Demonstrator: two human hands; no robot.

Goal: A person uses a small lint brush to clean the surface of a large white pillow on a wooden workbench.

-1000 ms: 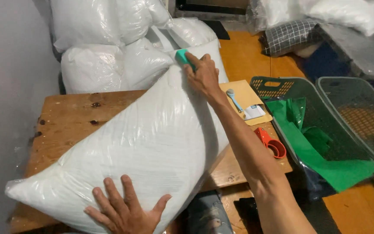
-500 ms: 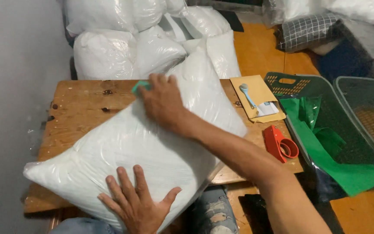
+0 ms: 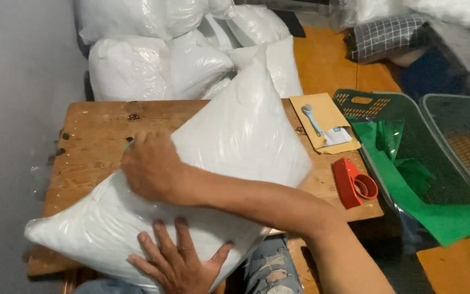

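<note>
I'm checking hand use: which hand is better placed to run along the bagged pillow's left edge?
Right. The right hand sits on the bagged pillow by that edge, probably holding something green; the left hand lies flat pinning its near side.

Single head-worn view, looking steeply down and forward over rough wooden table [image 3: 96, 136]. Close range: own forearm fills lower frame, big white plastic-wrapped pillow [image 3: 202, 179] centre. Grey wall at left edge, green plastic basket [image 3: 365, 100] right. No second view shares this scene.

At your right you have a red tape dispenser [image 3: 354, 184], a tan envelope [image 3: 323, 121] and green baskets [image 3: 409, 141]; bagged white pillows [image 3: 159, 60] pile at upper left.
</note>
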